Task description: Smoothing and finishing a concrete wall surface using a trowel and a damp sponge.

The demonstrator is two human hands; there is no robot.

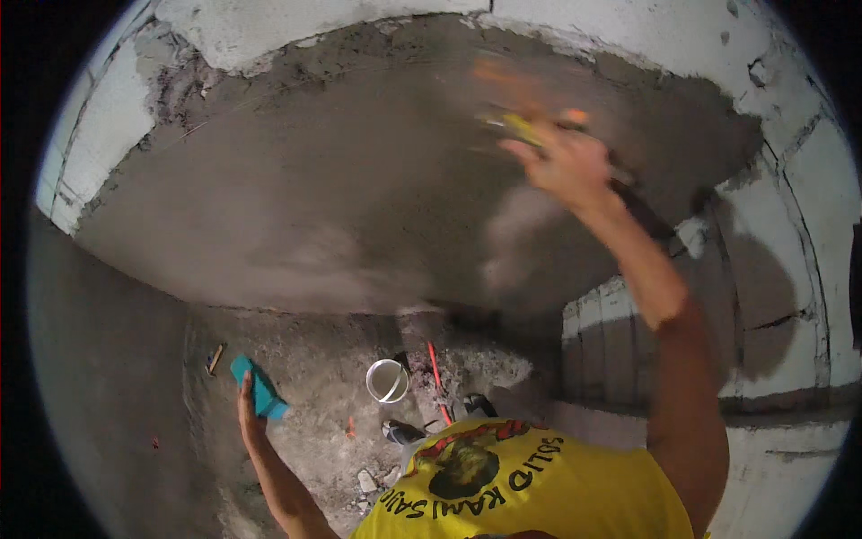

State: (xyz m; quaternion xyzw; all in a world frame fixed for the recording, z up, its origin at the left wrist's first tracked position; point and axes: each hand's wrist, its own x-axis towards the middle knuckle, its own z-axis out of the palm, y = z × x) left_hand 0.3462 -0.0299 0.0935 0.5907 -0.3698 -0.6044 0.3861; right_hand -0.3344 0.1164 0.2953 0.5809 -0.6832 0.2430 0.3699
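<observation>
My right arm is raised to the plastered wall (pixel 377 162), and my right hand (pixel 575 166) is closed round the yellow handle of a plastering float (pixel 525 128). Orange parts of the float are smeared by motion, so its exact shape cannot be made out. It is at the upper right of the grey, damp-looking plaster. Low on the left, my left hand (pixel 247 404) grips a teal, flat-sided object (pixel 260 388) with a lighter blue end; its kind is unclear. Most of the left fingers are hidden behind it.
Below the wall, a white bucket (pixel 388 382) stands on the rough, dirty floor near my shoes (pixel 402 432). A red bar (pixel 435 366) lies beside it. A small yellowish tool (pixel 215 359) lies at the left. Rubble (pixel 367 481) is near my feet. Pale blocks (pixel 620 337) border the plaster.
</observation>
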